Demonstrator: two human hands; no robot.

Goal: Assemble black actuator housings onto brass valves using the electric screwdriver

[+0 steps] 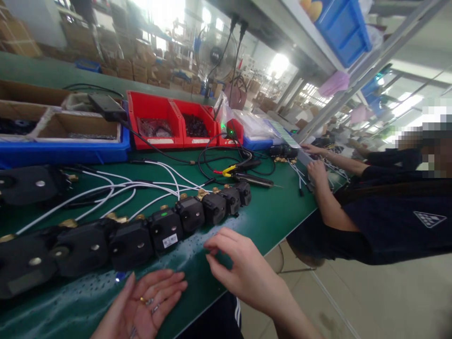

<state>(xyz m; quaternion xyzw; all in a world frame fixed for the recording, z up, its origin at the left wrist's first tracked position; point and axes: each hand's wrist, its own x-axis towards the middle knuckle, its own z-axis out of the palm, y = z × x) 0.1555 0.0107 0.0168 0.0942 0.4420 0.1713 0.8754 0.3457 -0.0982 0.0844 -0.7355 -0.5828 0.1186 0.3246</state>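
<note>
My left hand [155, 301] is palm up and lightly cupped at the table's front edge. Several small gold and silver metal parts [146, 300] lie in it, too small to name. To its right, my right hand [243, 268] hovers over the edge with thumb and index finger curved and a gap between their tips; nothing shows between them. Beyond both hands runs a row of black box-shaped units with brass fittings and white cables. The nearest to my hands is a black unit [165, 230] with a white label and a green dot.
Red bins [155, 122] and a blue tray [70, 153] of small parts line the back. A yellow-and-red-handled tool [228, 170] and a black pen-shaped tool [252, 180] lie among cables. A co-worker's hands [318, 172] are at the right. Another black unit [30, 183] sits far left.
</note>
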